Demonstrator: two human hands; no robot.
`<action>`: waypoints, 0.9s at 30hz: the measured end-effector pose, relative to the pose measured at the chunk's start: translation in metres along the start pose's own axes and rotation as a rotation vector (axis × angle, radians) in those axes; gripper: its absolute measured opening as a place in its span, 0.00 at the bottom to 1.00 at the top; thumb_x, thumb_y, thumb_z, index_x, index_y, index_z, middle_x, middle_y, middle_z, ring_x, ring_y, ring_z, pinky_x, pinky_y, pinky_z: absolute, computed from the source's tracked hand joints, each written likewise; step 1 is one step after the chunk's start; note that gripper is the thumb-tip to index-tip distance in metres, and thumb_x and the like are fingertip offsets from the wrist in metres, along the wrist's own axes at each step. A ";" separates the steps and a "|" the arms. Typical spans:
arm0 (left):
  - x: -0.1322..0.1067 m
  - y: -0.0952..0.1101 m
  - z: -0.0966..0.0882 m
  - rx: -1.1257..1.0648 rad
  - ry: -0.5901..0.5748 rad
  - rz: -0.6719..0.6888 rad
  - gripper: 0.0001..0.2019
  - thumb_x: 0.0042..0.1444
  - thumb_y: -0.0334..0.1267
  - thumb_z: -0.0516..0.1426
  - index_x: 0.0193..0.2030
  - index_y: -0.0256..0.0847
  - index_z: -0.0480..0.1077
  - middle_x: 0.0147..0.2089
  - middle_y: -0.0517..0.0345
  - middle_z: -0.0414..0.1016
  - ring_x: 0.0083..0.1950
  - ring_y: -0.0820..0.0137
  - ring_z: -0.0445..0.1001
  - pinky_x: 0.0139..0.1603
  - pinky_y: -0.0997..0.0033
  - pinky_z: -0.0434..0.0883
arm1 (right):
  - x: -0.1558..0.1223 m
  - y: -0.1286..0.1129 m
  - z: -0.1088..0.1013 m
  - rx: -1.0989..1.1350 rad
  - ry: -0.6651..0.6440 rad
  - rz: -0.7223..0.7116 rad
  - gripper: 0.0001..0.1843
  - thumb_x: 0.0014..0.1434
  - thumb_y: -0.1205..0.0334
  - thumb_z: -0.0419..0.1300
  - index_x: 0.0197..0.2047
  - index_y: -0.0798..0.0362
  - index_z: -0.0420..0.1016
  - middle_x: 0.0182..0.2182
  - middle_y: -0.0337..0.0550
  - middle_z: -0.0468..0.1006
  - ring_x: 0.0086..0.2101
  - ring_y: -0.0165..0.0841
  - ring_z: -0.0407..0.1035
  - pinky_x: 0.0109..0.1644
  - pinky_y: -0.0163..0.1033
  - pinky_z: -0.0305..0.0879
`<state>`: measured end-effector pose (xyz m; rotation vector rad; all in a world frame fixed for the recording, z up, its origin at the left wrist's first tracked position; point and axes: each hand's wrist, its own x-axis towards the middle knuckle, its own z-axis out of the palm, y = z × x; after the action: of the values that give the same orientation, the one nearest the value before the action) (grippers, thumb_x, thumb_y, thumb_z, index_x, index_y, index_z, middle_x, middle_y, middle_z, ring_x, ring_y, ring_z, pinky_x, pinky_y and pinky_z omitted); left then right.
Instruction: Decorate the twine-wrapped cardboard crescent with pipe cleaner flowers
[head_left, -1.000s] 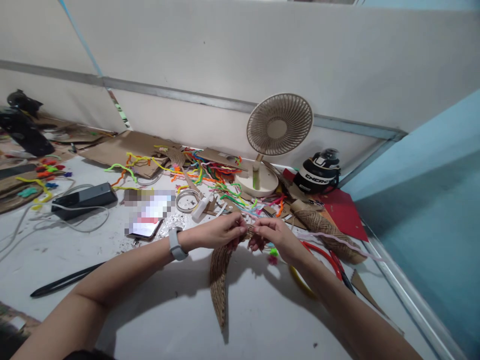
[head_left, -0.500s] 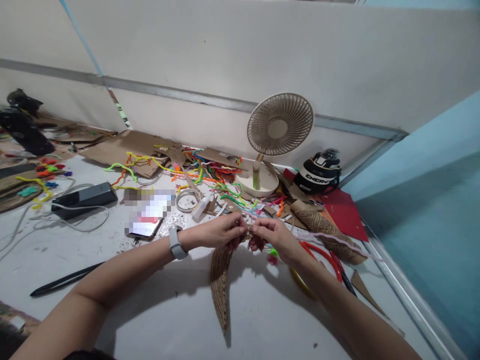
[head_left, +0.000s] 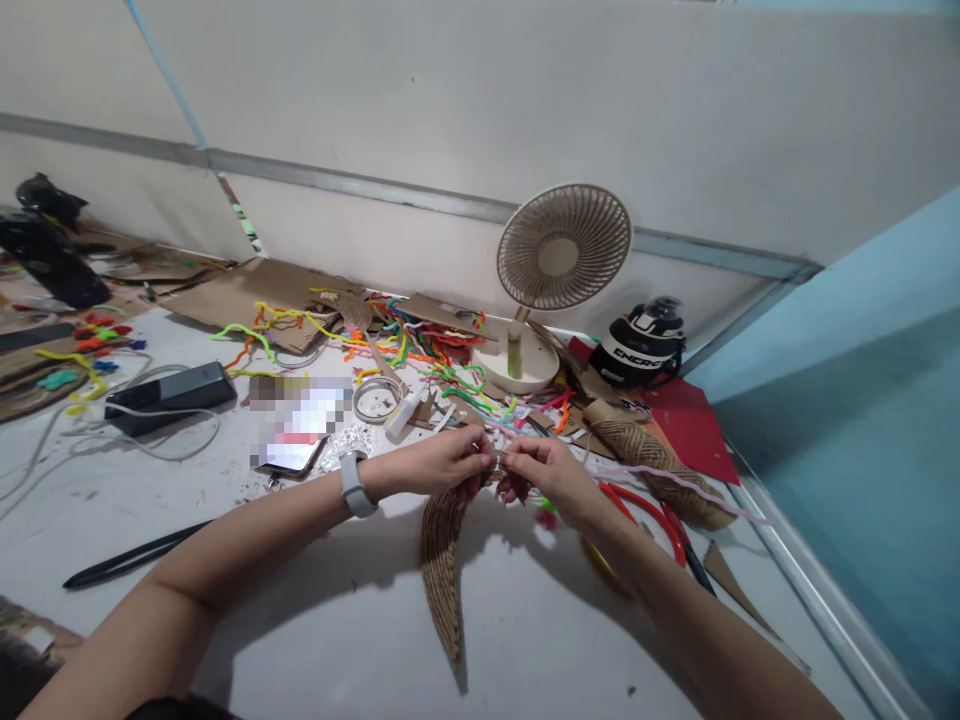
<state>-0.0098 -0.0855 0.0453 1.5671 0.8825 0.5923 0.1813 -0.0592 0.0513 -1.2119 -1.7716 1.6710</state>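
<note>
Corrugated strip (head_left: 442, 560) pinched at its top, mid-table.
I see my left hand (head_left: 442, 462) closed on the strip's top end, and my right hand (head_left: 551, 472), touching it, pinching a pale pipe cleaner (head_left: 675, 482) that trails right. The table (head_left: 300, 620) is white and littered. Behind stand a fan (head_left: 562, 250) and a black jug (head_left: 636, 350) whose lettering I can't fully read.

Both bare forearms stretch forward and converge in front of the fan (head_left: 564, 248); the left hand (head_left: 442, 462) and right hand (head_left: 551, 470) meet fingertip to fingertip, each grip pinched closed.

Beige fan (head_left: 563, 247), black helmet (head_left: 636, 349), power bank (head_left: 170, 395), phone (head_left: 294, 450)
</note>
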 end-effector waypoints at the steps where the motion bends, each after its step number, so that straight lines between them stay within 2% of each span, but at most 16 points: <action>1: 0.000 0.000 0.000 -0.001 0.002 -0.002 0.11 0.64 0.46 0.47 0.37 0.41 0.55 0.22 0.66 0.65 0.22 0.75 0.67 0.21 0.77 0.62 | 0.000 0.000 0.000 -0.004 0.001 0.000 0.13 0.50 0.52 0.60 0.25 0.54 0.68 0.19 0.40 0.78 0.21 0.30 0.72 0.25 0.32 0.64; 4: 0.000 0.000 0.000 -0.006 0.005 0.000 0.12 0.63 0.48 0.47 0.37 0.41 0.55 0.22 0.66 0.65 0.22 0.74 0.67 0.21 0.77 0.62 | 0.000 0.000 -0.001 -0.004 0.000 -0.002 0.12 0.50 0.53 0.59 0.25 0.54 0.68 0.19 0.39 0.78 0.21 0.29 0.72 0.25 0.31 0.63; 17: -0.003 0.008 -0.003 0.056 -0.029 -0.015 0.09 0.65 0.43 0.44 0.38 0.40 0.55 0.25 0.63 0.67 0.25 0.73 0.70 0.24 0.76 0.66 | 0.000 0.001 -0.002 0.010 -0.027 -0.008 0.14 0.51 0.51 0.60 0.26 0.55 0.70 0.20 0.39 0.78 0.22 0.31 0.73 0.27 0.33 0.65; 20: -0.007 0.013 -0.003 0.200 -0.014 0.026 0.09 0.65 0.43 0.44 0.39 0.40 0.57 0.26 0.62 0.68 0.25 0.73 0.70 0.23 0.76 0.64 | -0.002 0.000 -0.003 -0.003 -0.043 -0.015 0.14 0.52 0.51 0.59 0.27 0.55 0.70 0.21 0.40 0.78 0.23 0.30 0.73 0.26 0.32 0.64; 27: -0.021 0.031 0.005 0.767 0.101 0.144 0.12 0.66 0.41 0.43 0.38 0.38 0.60 0.30 0.56 0.71 0.28 0.71 0.68 0.26 0.73 0.59 | -0.013 -0.012 0.006 -0.070 -0.029 -0.041 0.15 0.53 0.51 0.59 0.28 0.56 0.69 0.22 0.41 0.78 0.22 0.30 0.73 0.25 0.33 0.65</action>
<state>-0.0116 -0.1067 0.0768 2.3190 1.1575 0.4549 0.1801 -0.0721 0.0653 -1.1784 -1.8735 1.6235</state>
